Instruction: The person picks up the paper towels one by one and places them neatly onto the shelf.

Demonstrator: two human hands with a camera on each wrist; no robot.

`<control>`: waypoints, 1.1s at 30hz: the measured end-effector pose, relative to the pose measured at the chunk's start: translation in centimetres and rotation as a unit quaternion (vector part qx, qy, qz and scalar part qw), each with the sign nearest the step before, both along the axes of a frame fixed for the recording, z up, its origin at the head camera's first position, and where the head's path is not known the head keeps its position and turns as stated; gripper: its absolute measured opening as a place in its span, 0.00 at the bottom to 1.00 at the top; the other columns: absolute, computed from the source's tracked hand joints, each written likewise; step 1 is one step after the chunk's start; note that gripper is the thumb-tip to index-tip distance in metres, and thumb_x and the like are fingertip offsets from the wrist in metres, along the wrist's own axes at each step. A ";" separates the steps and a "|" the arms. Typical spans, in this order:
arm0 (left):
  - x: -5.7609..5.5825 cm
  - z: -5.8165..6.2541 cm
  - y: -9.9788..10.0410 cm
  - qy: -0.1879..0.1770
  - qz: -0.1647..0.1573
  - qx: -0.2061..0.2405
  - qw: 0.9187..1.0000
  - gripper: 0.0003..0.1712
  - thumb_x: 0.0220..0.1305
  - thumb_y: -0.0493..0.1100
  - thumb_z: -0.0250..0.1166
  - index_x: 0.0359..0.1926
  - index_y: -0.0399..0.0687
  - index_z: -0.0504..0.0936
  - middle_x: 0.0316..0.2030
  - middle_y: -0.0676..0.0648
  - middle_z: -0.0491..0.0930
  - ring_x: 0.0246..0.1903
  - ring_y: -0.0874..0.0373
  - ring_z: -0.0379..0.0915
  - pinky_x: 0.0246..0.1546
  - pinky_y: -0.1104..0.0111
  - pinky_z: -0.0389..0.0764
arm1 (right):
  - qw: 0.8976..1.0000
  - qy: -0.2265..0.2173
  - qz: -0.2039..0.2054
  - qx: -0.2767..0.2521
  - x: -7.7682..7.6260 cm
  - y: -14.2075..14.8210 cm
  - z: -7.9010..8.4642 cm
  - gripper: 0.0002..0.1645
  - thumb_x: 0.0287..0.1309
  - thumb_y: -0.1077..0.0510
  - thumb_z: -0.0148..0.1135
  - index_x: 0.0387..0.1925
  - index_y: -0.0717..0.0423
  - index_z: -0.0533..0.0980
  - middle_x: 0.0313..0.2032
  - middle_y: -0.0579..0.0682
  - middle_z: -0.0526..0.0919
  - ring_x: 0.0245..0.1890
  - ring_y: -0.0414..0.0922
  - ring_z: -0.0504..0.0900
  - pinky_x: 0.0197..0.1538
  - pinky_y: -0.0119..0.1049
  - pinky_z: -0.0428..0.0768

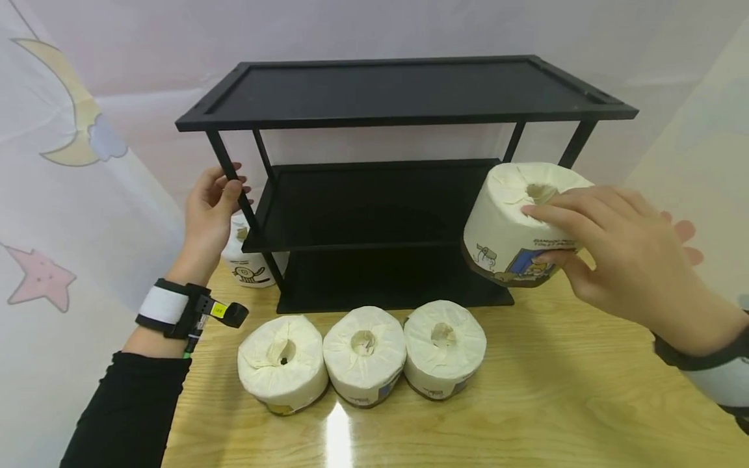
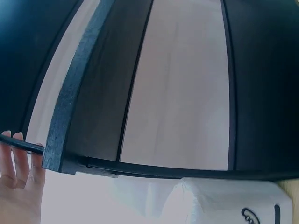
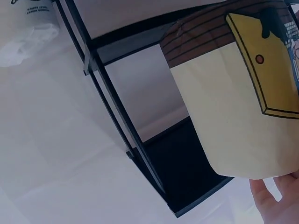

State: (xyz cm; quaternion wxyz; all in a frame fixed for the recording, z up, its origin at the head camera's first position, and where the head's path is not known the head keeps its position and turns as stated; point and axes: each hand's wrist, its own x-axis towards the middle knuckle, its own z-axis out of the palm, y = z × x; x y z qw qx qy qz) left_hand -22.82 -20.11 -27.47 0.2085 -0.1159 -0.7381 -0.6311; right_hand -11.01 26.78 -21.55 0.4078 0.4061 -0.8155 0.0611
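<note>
Where rack (image 1: 404,91) stands: glossy wood table (image 1: 556,403), moon-and-star curtain (image 1: 64,130) around.

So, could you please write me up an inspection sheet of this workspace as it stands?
Surface: light wooden table, glossy, with a glare spot at the front.
Job's things: black three-tier rack, shelves bare; wrapped toilet roll held in the air at the rack's right end.
Clutter: three wrapped rolls in a row before the rack; another roll behind its left front leg.
Hands: left hand grips the rack's left front leg; right hand holds the lifted roll.
Cables: nothing seen.
Surroundings: pale curtain with a moon and a star; wrist cameras strapped on.
</note>
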 end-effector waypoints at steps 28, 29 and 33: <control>-0.3 -0.3 0.4 0.015 -0.001 0.000 1.000 0.17 0.72 0.45 0.57 0.59 0.49 0.75 0.45 0.51 0.77 0.47 0.57 0.75 0.52 0.69 0.75 | 0.981 -0.127 -0.098 0.104 -7.4 0.2 1.2 0.37 0.49 0.65 0.74 0.62 0.63 0.70 0.50 0.63 0.80 0.50 0.63 0.77 0.53 0.61 0.72; -0.3 -0.2 0.4 0.016 -0.002 0.003 1.000 0.17 0.72 0.45 0.57 0.59 0.49 0.75 0.45 0.51 0.77 0.47 0.56 0.75 0.52 0.69 0.74 | 0.980 -0.132 -0.103 0.103 -7.4 0.1 1.2 0.37 0.50 0.64 0.74 0.62 0.63 0.70 0.50 0.64 0.80 0.51 0.63 0.76 0.54 0.62 0.72; -0.3 -0.3 0.4 0.016 0.004 0.000 1.000 0.18 0.72 0.45 0.57 0.60 0.48 0.74 0.45 0.52 0.77 0.49 0.54 0.75 0.52 0.69 0.74 | 0.975 -0.153 -0.130 0.092 -7.6 -0.2 1.3 0.38 0.50 0.63 0.74 0.63 0.62 0.70 0.50 0.64 0.79 0.52 0.65 0.76 0.53 0.63 0.71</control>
